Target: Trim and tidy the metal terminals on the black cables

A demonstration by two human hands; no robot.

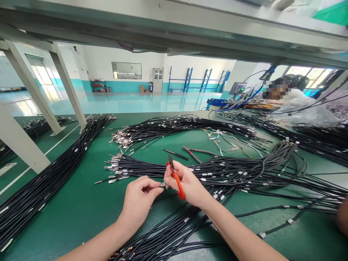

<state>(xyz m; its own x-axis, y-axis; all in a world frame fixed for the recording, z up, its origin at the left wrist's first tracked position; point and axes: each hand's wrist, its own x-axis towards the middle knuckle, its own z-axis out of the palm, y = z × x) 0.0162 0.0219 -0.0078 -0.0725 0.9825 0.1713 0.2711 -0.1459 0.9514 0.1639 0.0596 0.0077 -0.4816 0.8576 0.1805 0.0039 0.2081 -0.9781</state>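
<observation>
Between thumb and forefinger, my left hand pinches a cable end with bare, shiny wires showing. My right hand holds small snips with red-orange handles, their dark blades pointing up and away. Its fingertips meet the cable end right beside my left fingers; whether they grip it too, I cannot tell. Just beyond my hands lies a bundle of black cables with stripped ends and white labels at its left. Below my wrists runs another black cable bundle.
On the green table lie a black pen, grey-and-red cutting pliers and loose white wires. More cable bundles stretch along the left and the back. A shelf beam hangs overhead. Across the table, a person bends over work.
</observation>
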